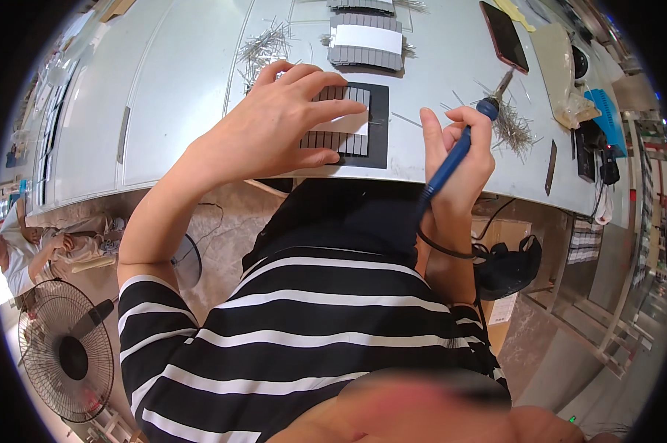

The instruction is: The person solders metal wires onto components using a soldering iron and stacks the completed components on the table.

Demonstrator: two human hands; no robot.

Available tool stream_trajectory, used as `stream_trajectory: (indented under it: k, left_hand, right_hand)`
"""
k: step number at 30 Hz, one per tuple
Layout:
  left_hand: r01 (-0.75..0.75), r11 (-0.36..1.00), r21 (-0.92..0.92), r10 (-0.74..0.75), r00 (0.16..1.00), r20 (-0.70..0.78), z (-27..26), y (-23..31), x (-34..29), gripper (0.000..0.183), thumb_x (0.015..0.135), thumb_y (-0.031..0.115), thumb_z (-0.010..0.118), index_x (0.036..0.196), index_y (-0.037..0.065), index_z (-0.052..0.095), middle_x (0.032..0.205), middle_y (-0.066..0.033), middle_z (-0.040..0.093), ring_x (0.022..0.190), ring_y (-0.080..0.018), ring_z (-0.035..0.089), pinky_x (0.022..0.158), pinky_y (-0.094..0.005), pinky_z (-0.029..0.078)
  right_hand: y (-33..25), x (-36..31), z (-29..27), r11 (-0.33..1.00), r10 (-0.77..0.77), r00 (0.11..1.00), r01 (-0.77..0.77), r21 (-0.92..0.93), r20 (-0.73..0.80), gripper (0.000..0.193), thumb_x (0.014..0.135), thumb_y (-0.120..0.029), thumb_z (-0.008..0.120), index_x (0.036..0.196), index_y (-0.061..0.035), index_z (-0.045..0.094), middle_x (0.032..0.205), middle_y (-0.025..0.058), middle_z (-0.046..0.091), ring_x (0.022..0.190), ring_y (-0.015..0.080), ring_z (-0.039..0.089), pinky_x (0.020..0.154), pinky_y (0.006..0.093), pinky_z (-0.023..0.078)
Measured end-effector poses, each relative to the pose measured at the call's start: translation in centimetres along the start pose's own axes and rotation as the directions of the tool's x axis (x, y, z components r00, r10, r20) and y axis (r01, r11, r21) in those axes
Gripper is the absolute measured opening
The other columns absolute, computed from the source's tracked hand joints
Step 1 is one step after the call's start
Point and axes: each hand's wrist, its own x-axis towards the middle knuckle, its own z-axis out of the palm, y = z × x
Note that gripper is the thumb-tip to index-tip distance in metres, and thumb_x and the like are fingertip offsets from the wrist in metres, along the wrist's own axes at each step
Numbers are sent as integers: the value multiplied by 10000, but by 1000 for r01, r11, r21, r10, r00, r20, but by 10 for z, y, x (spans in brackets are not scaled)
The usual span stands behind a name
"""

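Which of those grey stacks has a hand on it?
The nearest stack, on the black board: the left hand lies over it. The middle stack and farthest stack have no hand touching them.

Narrow gap between black mat (379, 133) and right hand (470, 162); strip stack (366, 40) blocks far side, wire pile (512, 129) right.

No text legible to me. Below my right hand (475, 158), right of it, a carton's (497, 341) white label (503, 307) bears print too small to read.
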Motion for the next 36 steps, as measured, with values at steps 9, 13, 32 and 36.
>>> stream_trajectory:
  k: [9,13,32,36]
  left_hand:
    - [-24,998,-64,20,998,-57,5,12,-8,505,738,277,809,1211,184,658,1369,-102,534,1285,-327,471,1109,-493,327]
    - [-30,989,-146,9,990,-140,22,31,-17,390,798,231,761,1161,117,675,1326,-92,567,1244,-306,501,1068,-466,352]
    - [-411,-706,-577,47,786,-617,-45,109,13,321,1026,214,466,1112,-30,656,1050,-149,597,1007,-278,570,932,-333,399]
    - [-428,-633,-645,275,655,-704,-46,99,28,473,1043,298,412,1104,-102,657,1066,-208,613,910,-252,571,815,-334,471]
  right_hand:
    - [-4,-1,2,834,-181,982,182,-521,54,341,750,-226,840,935,-108,579,615,72,534,580,298,571,502,406,411]
    - [-1,-2,0,835,-159,983,183,-518,91,362,737,-250,849,936,-105,583,627,77,552,598,298,584,510,403,424]
    - [9,-9,1,925,-193,977,152,-348,-86,305,745,-80,851,878,-47,578,589,46,452,494,159,431,470,272,367]
    - [12,-11,4,923,-213,973,170,-344,-90,301,752,-86,847,881,-51,577,585,50,453,488,165,451,471,277,373]
